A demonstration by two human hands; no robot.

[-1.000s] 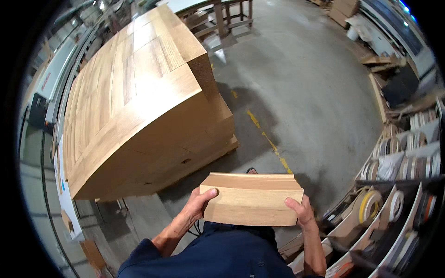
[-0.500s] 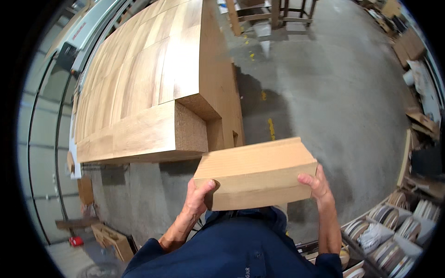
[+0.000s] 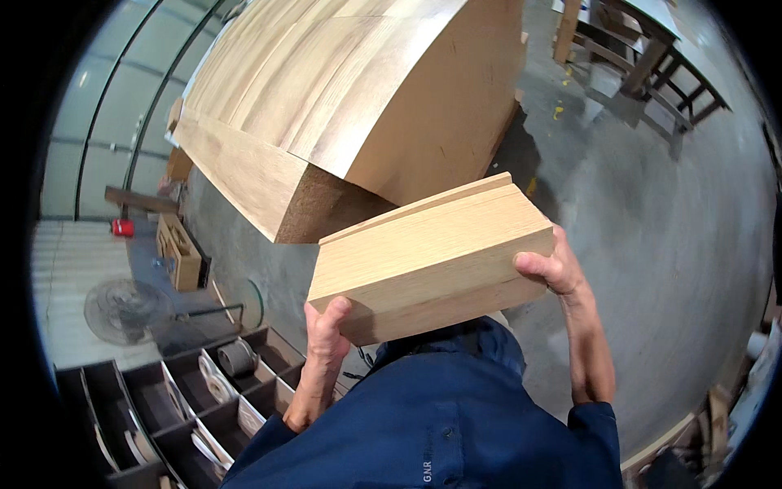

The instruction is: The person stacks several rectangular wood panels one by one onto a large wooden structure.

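Between my two hands I hold a thick block of pale wood-grained boards, apparently stacked, with one strip standing out along the far edge. My left hand grips its near left corner, thumb on the front face and fingers hidden beneath. At the right end, my right hand clasps it the same way, with the thumb on the front. The block is held level with my waist and tilts up to the right. Just beyond it stands a large stack of wood-grained panels, whose near corner has a stepped recess.
At lower left is a divided shelf with several rolls of banding. Behind it are a standing fan, a wooden box and a red object. Wooden tables stand at far right on the grey concrete floor.
My view has swung left, bringing the fan and shelf into sight. The block stays in both hands, its right end now raised higher, and more of its top face shows.
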